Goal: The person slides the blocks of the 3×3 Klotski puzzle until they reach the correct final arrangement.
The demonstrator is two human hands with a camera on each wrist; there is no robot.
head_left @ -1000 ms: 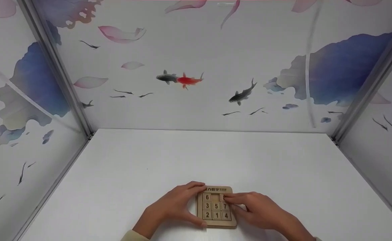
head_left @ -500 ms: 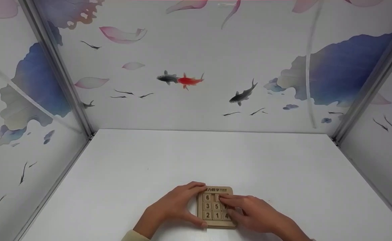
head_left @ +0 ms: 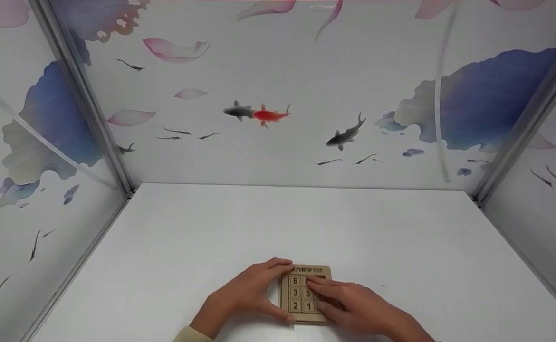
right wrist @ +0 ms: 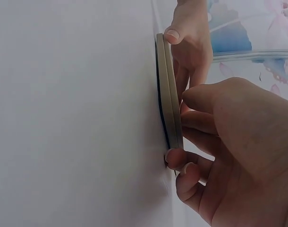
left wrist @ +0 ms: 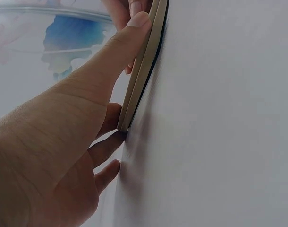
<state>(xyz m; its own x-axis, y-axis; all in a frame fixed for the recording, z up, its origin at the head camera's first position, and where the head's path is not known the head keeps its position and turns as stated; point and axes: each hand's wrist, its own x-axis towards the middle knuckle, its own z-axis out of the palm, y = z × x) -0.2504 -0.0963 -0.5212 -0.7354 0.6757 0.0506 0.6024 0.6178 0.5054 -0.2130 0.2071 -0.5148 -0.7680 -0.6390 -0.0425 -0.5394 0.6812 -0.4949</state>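
A wooden number slide puzzle (head_left: 312,319) lies near the table's front, with square numbered tiles in its frame. My left hand (head_left: 244,292) grips its left side, thumb at the near corner and fingers at the far one. In the left wrist view, the thumb (left wrist: 137,22) lies along the board's edge. My right hand (head_left: 361,304) reaches over from the right, its fingertips touching the top-middle tile (head_left: 304,281), whose number is mostly covered. Tiles 6, 3, 5, 2 and 1 show; the right column is mostly hidden under this hand. In the right wrist view, two curled fingers sit beside the board's edge (right wrist: 170,94).
The white table (head_left: 202,218) extends beyond the puzzle to a back wall (head_left: 278,156) printed with fish and petals. Side walls with metal corner posts (head_left: 85,99) rise at left and right.
My right hand has moved left across the top row, sliding a tile from the right column into the middle gap beside the 6. My left hand stays on the puzzle.
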